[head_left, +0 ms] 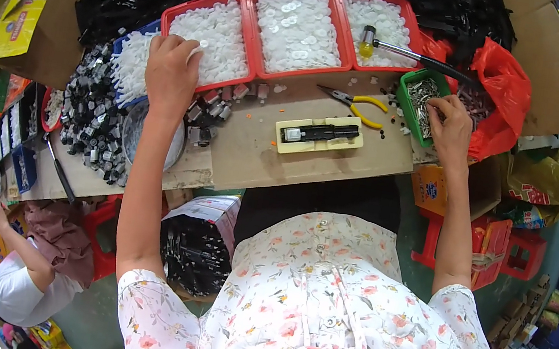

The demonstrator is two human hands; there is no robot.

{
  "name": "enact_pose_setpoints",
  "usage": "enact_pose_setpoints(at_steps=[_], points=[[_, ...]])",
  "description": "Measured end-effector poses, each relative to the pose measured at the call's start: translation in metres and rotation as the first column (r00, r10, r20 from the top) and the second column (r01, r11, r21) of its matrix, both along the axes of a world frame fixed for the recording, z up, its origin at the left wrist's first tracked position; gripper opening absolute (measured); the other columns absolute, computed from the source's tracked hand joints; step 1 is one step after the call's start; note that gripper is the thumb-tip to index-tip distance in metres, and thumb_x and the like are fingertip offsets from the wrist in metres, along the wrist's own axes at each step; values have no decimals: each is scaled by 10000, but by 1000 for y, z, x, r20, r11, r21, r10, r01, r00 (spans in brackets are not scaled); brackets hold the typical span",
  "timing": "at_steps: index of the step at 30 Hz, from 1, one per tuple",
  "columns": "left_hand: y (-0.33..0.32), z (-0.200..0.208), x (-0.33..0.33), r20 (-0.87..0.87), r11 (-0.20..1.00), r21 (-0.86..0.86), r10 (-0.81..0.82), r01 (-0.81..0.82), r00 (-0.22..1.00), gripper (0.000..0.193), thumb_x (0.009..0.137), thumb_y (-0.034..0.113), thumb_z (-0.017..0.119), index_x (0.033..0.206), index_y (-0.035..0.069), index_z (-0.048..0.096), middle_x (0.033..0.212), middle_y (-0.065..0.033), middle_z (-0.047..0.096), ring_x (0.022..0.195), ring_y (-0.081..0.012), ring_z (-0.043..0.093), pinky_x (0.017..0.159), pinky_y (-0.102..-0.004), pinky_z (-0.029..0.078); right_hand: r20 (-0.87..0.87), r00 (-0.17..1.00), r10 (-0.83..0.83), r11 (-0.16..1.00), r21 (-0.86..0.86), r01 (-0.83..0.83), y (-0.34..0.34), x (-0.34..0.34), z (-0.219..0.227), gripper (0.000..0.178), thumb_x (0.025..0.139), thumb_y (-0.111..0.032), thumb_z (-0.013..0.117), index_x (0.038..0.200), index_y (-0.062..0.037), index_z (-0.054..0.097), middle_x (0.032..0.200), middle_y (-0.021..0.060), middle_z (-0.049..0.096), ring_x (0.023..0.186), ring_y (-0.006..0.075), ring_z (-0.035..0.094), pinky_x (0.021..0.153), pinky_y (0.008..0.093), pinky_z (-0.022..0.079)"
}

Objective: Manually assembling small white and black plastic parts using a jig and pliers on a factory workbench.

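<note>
My left hand (171,73) is at the left edge of a red tray (250,60) filled with small white plastic pieces (210,32). Its fingers are curled together; whatever they pinch is too small to make out. At the right, my right hand (452,129) dips its fingertips into a green tray (405,99) of thin metal pins (421,94). Thumb and fingers are closed there, and the pinched thing is hidden among the pins. Between my hands a cream holder (318,145) lies on the cardboard-topped bench, with a black part (322,133) with a silvery end set in it.
Yellow-handled pliers (363,107) lie behind the holder. A small hammer (416,52) rests across the right red tray. Grey and black parts (95,116) are heaped at the left, near a round clear bowl (170,146). A red bag (500,100) stands far right; another person (28,281) sits lower left.
</note>
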State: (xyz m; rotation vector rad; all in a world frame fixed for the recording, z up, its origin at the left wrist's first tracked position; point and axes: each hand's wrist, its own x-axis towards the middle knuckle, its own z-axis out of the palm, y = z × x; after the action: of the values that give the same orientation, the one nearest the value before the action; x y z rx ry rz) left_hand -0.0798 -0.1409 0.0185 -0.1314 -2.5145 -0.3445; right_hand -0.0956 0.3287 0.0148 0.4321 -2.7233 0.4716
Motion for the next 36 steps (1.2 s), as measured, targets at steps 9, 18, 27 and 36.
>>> enact_pose_setpoints(at_steps=[9,18,27,36], points=[[2,-3,-12,107,989,9,146,-148,983,82,759,58,731,837,36,721,858,-96,675,941,-302,582,814,-409,502,3,996,91,964,-251,-87,-5,9,4,130,841,19,678,968,25,702,906,129,677,792,238,679,712,314,507],[1,-8,-12,34,997,0,83,-83,996,111,765,65,739,870,32,720,841,-118,672,899,-308,576,817,-398,475,83,961,262,824,-538,-178,-75,23,21,150,842,15,691,991,9,700,861,72,682,765,135,646,680,264,475],[63,24,34,184,280,955,-291,-100,939,102,846,75,745,906,-6,725,879,-63,729,684,-113,629,625,-247,469,157,835,528,605,-759,-240,-134,37,25,101,846,32,696,943,4,709,966,49,719,867,117,659,773,248,493],[132,-28,94,-146,-589,787,-466,-182,873,123,894,92,739,971,21,673,898,-64,707,782,-140,670,668,-233,513,181,689,701,386,-909,-155,-168,54,10,109,846,71,696,954,58,691,998,129,690,966,176,646,844,281,504]])
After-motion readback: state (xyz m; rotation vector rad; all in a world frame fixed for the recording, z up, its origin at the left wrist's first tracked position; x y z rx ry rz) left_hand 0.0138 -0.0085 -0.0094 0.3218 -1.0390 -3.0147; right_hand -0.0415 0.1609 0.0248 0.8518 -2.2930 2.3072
